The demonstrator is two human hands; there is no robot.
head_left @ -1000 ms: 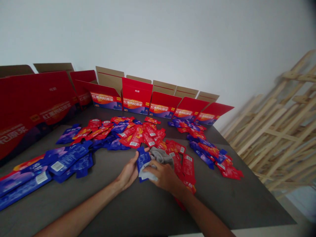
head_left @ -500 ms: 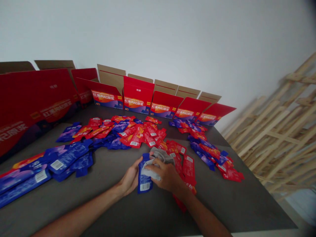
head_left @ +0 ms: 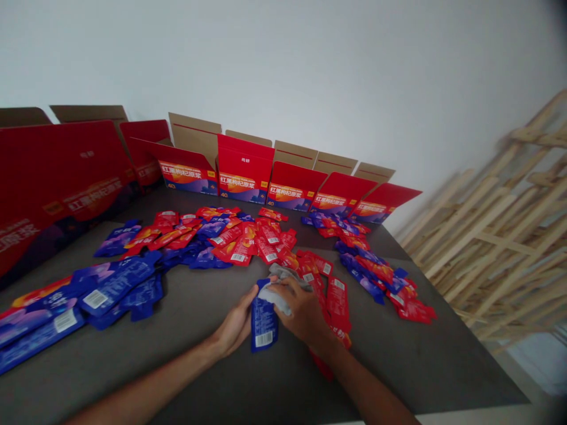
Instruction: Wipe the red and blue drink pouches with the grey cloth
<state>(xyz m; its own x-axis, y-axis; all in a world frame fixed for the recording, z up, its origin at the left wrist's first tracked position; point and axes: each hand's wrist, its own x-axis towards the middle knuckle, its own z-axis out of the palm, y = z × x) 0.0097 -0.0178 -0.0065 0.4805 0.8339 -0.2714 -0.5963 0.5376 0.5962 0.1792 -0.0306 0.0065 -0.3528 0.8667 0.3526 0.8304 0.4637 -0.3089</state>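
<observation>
Far past the blue pouch point(head_left: 264, 324), can see a big pale wall point(head_left: 283, 71). Under the blue pouch, a dark tabletop point(head_left: 190, 354); can't tell if touching or a little apart. Way off to the right of the blue pouch, some wood frames point(head_left: 500, 236), a bit blurry. Well to the left of the blue pouch, big red boxes point(head_left: 57, 177). Past the blue pouch, by the wall, a row of red boxes point(head_left: 243, 168) with flaps up.

Next, the heaps. Just past the blue pouch, a mixed heap point(head_left: 212, 236) of red and blue. To its right, near, some red pouches point(head_left: 337, 301); farther right, another mixed heap point(head_left: 376, 262). To its left, a flat blue pile point(head_left: 119, 283).

At the left edge of the blue pouch, the left hand point(head_left: 237, 324), part closed and holding on, with some fingers hidden behind. At the right side of the blue pouch, the right hand point(head_left: 301, 310), bunched around a grey cloth point(head_left: 277, 296) and pressing it on the far end.

Just now, cloth slid from the near end of the blue pouch up to the far end. Probably means rubbing along its length. Now showing at its near end: a small white label point(head_left: 264, 338).
</observation>
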